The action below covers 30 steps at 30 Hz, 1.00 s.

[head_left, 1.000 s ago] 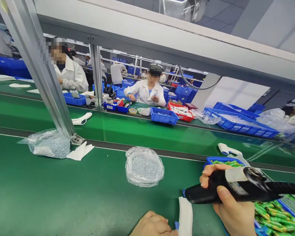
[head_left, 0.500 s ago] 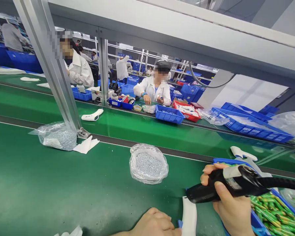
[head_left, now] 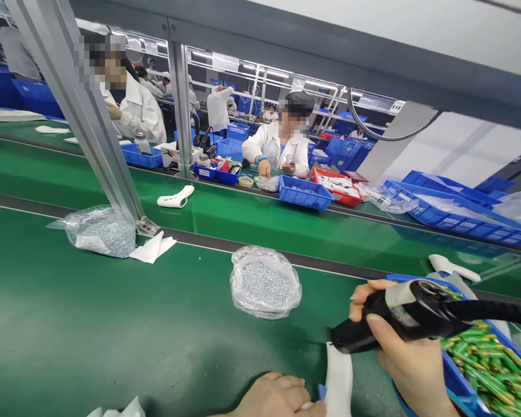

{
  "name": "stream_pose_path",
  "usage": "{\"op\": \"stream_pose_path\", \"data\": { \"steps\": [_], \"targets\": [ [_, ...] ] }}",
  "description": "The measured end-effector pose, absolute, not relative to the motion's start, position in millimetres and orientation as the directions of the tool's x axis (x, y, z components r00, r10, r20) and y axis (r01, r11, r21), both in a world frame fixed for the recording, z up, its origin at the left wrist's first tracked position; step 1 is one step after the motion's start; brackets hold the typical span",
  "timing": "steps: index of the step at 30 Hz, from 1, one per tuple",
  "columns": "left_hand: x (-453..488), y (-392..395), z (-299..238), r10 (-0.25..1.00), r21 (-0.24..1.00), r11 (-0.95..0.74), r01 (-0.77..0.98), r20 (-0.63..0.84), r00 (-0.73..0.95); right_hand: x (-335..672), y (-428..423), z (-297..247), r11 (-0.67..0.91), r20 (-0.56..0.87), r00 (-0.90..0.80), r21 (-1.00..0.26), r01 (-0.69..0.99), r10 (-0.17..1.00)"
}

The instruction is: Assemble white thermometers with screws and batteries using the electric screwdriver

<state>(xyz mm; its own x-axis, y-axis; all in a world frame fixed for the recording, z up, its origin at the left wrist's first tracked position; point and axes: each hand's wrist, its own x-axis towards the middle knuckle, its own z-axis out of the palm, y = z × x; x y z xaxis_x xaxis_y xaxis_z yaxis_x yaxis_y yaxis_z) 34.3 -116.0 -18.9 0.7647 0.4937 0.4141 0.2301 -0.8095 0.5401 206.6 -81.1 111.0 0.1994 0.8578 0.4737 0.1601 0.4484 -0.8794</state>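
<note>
My right hand (head_left: 406, 362) is closed around a black electric screwdriver (head_left: 399, 317) with a cable running off to the right; its tip points down-left at a white plastic part (head_left: 338, 382) on the green table. My left hand (head_left: 274, 397) lies at the bottom edge with fingers curled, touching the white part's lower end beside a small blue piece (head_left: 320, 392). An open clear bag of small silver screws (head_left: 264, 282) sits just beyond the hands.
A blue bin of green batteries (head_left: 481, 370) stands at right. A second screw bag (head_left: 102, 234) and white paper (head_left: 153, 248) lie by a metal post (head_left: 84, 116). White thermometer-like housings (head_left: 176, 198) ride the green belt. Workers in white coats sit opposite behind blue trays (head_left: 304, 192).
The view has tilted and shifted a little. My right hand with the screwdriver has risen slightly and stays over the white part. My left hand stays at the part's lower end.
</note>
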Motion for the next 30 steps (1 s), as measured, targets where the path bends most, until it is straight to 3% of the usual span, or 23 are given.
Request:
{"op": "stream_pose_path", "data": {
  "steps": [5, 8, 14, 18, 21, 26, 28, 30],
  "targets": [
    [38, -121, -31, 0.423, 0.332, -0.904, 0.268, 0.615, 0.665, 209, -80, 112, 0.422, 0.444, 0.16, -0.894, 0.152, 0.882],
    [40, -121, -28, 0.389, 0.216, -0.919, 0.33, 0.637, 0.666, 214, -80, 110, 0.401, 0.425, 0.174, -0.903, 0.156, 0.888],
    [37, -120, -9, 0.426, 0.228, -0.897, 0.378, 0.67, 0.608, 222, -78, 106, 0.373, 0.392, 0.178, -0.919, 0.132, 0.903],
    [35, -121, -8, 0.428, 0.232, -0.901, 0.367, 0.619, 0.658, 224, -75, 104, 0.383, 0.398, 0.201, -0.917, 0.109, 0.895],
    [37, -122, -16, 0.418, 0.24, -0.908, 0.342, 0.521, 0.744, 223, -73, 102, 0.385, 0.397, 0.208, -0.918, 0.098, 0.894],
    [23, -106, -16, 0.393, 0.333, -0.89, 0.311, 0.216, 0.894, 226, -77, 112, 0.44, 0.456, 0.148, -0.888, 0.129, 0.877],
    [8, -92, 5, 0.391, 0.372, -0.867, 0.333, 0.092, 0.916, 237, -84, 119, 0.484, 0.501, 0.039, -0.85, 0.209, 0.864],
    [-6, -77, 39, 0.405, 0.376, -0.841, 0.389, -0.04, 0.914, 250, -94, 123, 0.551, 0.51, -0.211, -0.753, 0.359, 0.834]
  ]
}}
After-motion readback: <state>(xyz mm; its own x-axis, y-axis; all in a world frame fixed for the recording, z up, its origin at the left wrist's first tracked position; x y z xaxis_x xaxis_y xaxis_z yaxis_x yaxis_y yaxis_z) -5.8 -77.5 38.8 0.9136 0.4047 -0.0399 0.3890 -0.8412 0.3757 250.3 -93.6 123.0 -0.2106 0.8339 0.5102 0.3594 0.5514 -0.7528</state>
